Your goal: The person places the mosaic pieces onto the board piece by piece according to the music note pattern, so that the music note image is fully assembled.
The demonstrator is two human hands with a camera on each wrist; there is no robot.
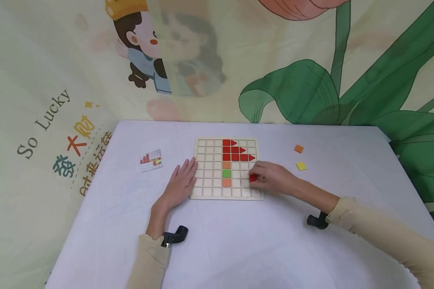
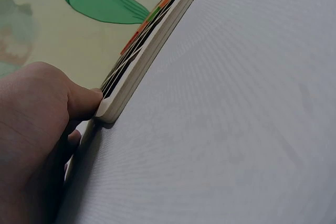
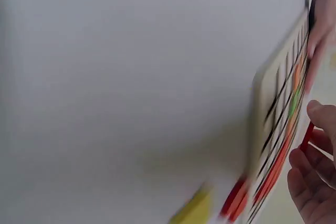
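A square wooden grid board lies on the table. Its upper part bears three rows of red squares, each ending in a red triangle. Below them, in one column, sit an orange tile, a green tile and another orange tile. My left hand rests along the board's left edge with fingers extended; its thumb touches the corner. Over the right edge, my right hand pinches a red piece between thumb and fingers, which partly hide its shape.
Right of the board lie a loose orange tile and a yellow tile. A small printed pattern card lies to the left. The white-covered table meets a printed cloth backdrop at the back.
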